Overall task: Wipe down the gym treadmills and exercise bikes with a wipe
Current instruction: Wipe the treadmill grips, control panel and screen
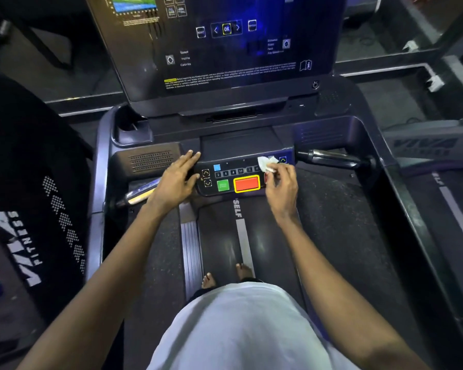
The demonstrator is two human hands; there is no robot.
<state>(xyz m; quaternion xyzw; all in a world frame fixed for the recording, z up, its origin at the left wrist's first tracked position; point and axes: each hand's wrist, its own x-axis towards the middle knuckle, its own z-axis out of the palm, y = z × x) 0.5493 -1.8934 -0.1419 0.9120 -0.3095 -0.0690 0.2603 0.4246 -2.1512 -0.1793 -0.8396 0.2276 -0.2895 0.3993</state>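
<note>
A person stands barefoot on the belt of a treadmill, both arms reaching forward to the panel below the dark screen. The wipe, small, white and crumpled, is at the panel's upper right corner, touching it just beside a blue arrow key. The right hand holds it, thumb and fingers curled and pinching the wipe's lower edge, with the rest of the hand hanging over the panel's right end. The left hand lies flat on the panel's left end, its fingers straight and close together, the tips reaching the raised ledge above the keys. Between the two hands sit a red button with a yellow border, a green button to its left, and a row of number keys above them. A handle juts out under the left wrist, and another handle sticks out to the right of the wipe. The screen shows an OK key between arrows and small white print along its lower edge. The feet are on the belt near a grey stripe, partly hidden by a white shirt. To the left is a black machine marked with white fitness lettering, and part of a second treadmill shows at the right.
</note>
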